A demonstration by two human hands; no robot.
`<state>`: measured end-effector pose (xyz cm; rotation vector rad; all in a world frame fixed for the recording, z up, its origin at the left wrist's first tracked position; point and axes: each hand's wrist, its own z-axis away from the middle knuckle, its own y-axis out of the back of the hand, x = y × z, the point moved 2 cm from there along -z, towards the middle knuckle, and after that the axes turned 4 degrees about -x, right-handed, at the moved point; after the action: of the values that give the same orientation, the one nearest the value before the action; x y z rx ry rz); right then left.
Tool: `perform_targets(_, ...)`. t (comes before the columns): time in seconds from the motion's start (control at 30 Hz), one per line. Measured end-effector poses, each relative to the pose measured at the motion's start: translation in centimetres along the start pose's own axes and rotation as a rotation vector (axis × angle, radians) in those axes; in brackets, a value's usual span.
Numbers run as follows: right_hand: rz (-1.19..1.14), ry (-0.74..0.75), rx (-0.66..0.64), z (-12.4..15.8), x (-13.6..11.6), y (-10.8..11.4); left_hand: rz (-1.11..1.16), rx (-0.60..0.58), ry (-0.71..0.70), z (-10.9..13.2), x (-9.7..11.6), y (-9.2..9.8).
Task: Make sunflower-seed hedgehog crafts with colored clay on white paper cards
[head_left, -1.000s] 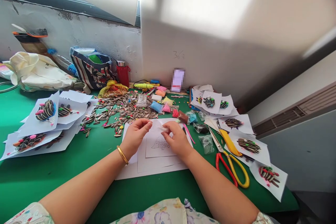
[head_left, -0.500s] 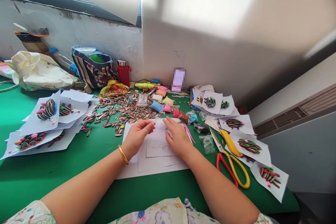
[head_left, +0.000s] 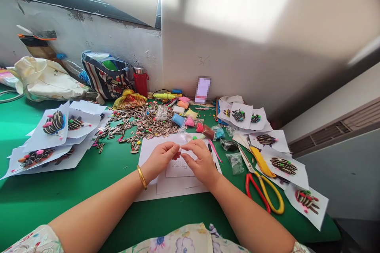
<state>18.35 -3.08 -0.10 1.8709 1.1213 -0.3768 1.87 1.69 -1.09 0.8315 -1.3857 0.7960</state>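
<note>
My left hand (head_left: 160,159), with a gold bangle on its wrist, and my right hand (head_left: 199,161) meet over a small white sheet with a line drawing (head_left: 178,168). Both hands pinch a small clear plastic packet (head_left: 183,139) that holds something red near my left fingertips. The drawing lies on larger white sheets (head_left: 175,185) on the green table (head_left: 59,189). A heap of striped sunflower seeds (head_left: 139,122) lies just beyond my hands.
Finished seed pictures on paper lie at left (head_left: 53,126) and right (head_left: 282,164). Scissors with red and yellow handles (head_left: 263,191) and a yellow knife (head_left: 259,161) lie at right. Small clay packets (head_left: 184,115), a red flask (head_left: 140,81) and bags (head_left: 105,75) stand by the wall.
My hands lay flatter on the drawing half a second ago. They have since drawn together and lifted a clear packet between their fingertips.
</note>
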Motion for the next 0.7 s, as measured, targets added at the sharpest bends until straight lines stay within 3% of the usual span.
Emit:
perform_targets(0.23, -0.083, -0.019, 0.034, -0.15, -0.21, 0.23, -0.004, -0.093, -0.008, 0.39, 0.50, -0.58)
perform_targets(0.7, -0.091, -0.047, 0.000, -0.05, -0.14, 0.26, 0.171, -0.088, 0.062, 0.42, 0.31, -0.52)
